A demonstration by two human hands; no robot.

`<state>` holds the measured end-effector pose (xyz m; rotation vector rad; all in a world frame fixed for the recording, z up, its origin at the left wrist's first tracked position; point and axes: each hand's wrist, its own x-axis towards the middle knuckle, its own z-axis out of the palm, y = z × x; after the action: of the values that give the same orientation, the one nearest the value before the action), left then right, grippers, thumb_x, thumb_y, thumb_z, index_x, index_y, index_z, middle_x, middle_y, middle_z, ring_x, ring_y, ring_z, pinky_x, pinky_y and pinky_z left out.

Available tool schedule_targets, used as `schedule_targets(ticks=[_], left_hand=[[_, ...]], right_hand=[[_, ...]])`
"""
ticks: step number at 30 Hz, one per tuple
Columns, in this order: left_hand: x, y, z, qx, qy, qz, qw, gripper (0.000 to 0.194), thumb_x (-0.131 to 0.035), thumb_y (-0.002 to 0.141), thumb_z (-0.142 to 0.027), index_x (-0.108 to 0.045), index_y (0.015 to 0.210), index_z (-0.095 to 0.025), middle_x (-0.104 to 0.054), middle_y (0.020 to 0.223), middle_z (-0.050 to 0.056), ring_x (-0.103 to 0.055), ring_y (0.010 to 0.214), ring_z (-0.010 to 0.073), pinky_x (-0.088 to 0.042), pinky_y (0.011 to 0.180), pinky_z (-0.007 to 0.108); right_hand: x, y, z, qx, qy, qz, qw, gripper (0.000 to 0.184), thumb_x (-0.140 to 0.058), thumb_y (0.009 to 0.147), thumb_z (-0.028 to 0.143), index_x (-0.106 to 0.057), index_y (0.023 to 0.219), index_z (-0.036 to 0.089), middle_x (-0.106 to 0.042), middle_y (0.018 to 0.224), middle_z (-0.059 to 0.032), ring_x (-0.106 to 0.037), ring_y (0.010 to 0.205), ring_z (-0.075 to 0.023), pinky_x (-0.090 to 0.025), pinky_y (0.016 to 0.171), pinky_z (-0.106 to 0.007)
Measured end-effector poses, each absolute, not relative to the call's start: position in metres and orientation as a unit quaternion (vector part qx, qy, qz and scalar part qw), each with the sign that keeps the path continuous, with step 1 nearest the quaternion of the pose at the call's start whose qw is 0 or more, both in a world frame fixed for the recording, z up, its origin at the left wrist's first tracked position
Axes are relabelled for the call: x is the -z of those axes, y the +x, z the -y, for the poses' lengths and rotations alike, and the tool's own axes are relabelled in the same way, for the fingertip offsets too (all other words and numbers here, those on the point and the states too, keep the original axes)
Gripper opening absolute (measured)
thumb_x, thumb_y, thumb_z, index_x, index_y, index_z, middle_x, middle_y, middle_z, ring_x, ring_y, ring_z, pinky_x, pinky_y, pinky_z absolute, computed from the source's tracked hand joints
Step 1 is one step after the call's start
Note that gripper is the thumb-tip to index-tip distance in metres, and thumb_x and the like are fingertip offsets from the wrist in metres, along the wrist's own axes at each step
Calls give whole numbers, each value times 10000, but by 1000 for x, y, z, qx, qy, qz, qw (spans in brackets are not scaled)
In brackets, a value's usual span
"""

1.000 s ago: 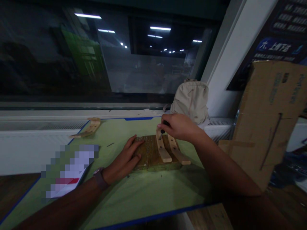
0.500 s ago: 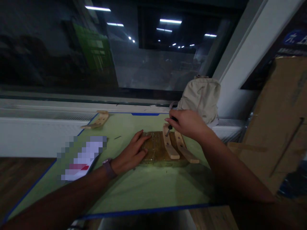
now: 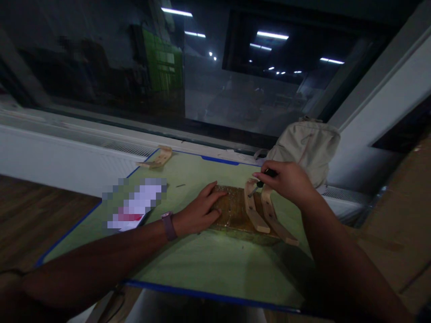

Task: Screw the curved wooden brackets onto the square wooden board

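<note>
My right hand [image 3: 286, 181] is closed around the dark handle of a screwdriver [image 3: 258, 184], whose tilted shaft reaches down to a hole in a curved wooden piece [image 3: 255, 216]. A second curved wooden piece [image 3: 269, 208] lies to its right; both have holes and rest on a brown block [image 3: 232, 204] that looks wrapped in clear film. My left hand [image 3: 200, 211], fingers apart, lies on the left end of this block. Whether the tip sits in a screw cannot be made out.
Another curved wooden piece [image 3: 163, 157] lies at the far left corner of the green table [image 3: 202, 264]. A blurred phone-like object [image 3: 138, 206] is left of my left hand, near a thin dark piece [image 3: 181, 185]. Behind stand a beige backpack [image 3: 308, 148] and a window.
The view has turned and tilted, so the table and things appear shifted right. Both hands keep their places: left on the block, right on the screwdriver at the same wooden piece.
</note>
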<state>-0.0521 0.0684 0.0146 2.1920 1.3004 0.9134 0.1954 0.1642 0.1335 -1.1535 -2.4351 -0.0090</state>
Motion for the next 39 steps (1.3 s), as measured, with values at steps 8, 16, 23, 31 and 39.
schedule_targets(ticks=[8, 16, 23, 31, 39], left_hand=[[-16, -54, -67, -336, 795, -455, 216, 507, -480, 937, -194, -463, 1443, -169, -269, 1614, 182, -237, 1524, 344, -273, 1213, 569], [-11, -57, -69, -331, 798, -453, 220, 469, -448, 969, -215, -461, 1436, -171, -259, 1602, 172, -236, 1519, 339, -271, 1217, 552], [-12, -57, -71, -331, 798, -458, 208, 468, -473, 937, -206, -496, 1403, -176, -315, 1569, 168, -332, 1474, 339, -333, 1187, 544], [2, -50, -64, -341, 803, -445, 202, 468, -476, 936, -227, -521, 1402, -206, -312, 1580, 151, -330, 1472, 347, -348, 1177, 551], [14, -47, -58, -354, 802, -447, 179, 440, -441, 984, -252, -506, 1419, -232, -265, 1620, 118, -309, 1488, 347, -348, 1186, 531]], right_hand=[[-139, 196, -145, -123, -220, 945, 209, 270, -534, 924, 191, -559, 1192, 205, -678, 1146, -108, -660, 1014, -210, -524, 823, -333], [-131, 187, -158, -35, -393, 885, 246, 139, -684, 867, 303, -634, 805, 191, -659, 715, -14, -595, 654, -158, -374, 622, -265], [-144, 186, -141, -25, -357, 914, 192, 125, -550, 944, 288, -610, 900, 187, -632, 808, -33, -563, 718, -167, -382, 660, -274], [-128, 207, -136, -168, -344, 881, 278, 149, -649, 882, 238, -563, 1001, 211, -591, 750, 31, -531, 652, -137, -398, 616, -245], [-98, 218, -119, -78, -319, 860, 391, 234, -430, 1005, 421, -527, 955, 214, -608, 947, -72, -587, 932, -206, -476, 844, -349]])
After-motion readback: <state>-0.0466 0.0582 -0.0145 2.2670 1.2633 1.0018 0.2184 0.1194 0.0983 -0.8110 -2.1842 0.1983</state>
